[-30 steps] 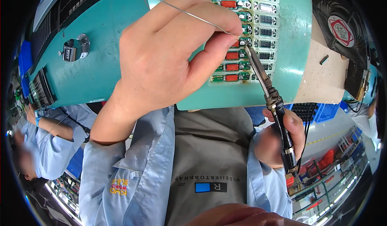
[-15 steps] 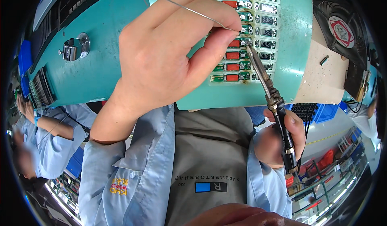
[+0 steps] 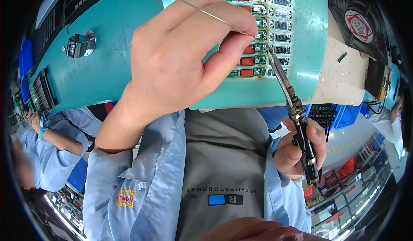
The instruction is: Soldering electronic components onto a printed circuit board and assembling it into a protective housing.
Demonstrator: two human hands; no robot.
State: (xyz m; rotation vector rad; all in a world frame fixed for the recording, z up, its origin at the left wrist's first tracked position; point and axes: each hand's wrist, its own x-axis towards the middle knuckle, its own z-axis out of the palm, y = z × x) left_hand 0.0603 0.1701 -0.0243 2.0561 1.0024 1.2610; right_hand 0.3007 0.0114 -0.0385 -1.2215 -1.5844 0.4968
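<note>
Between thumb and forefinger, my left hand [image 3: 176, 54] pinches a thin length of solder wire [image 3: 202, 10], whose tip points at a row of small circuit boards. My right hand [image 3: 303, 148] grips a black-handled soldering iron [image 3: 297, 112]. The iron's tip rests at or just above the right end of a green board [image 3: 259, 48] with a red component, close to the wire's tip. Several such boards lie in a column on a green mat [image 3: 307, 34], each beside a small dark digit display [image 3: 280, 38]. My left fingers hide parts of some boards.
A black fan [image 3: 359, 26] stands at the right on a tan board [image 3: 340, 75], near a small dark cylinder [image 3: 342, 57]. To the left sits a metal tally counter [image 3: 75, 48]. A co-worker's arm [image 3: 64, 137] works at far left; blue crates [image 3: 346, 116] stand beyond the right edge.
The boards and mat appear shifted slightly up and left in view. The iron's tip stays near the boards' right ends, and both hands keep their holds.
</note>
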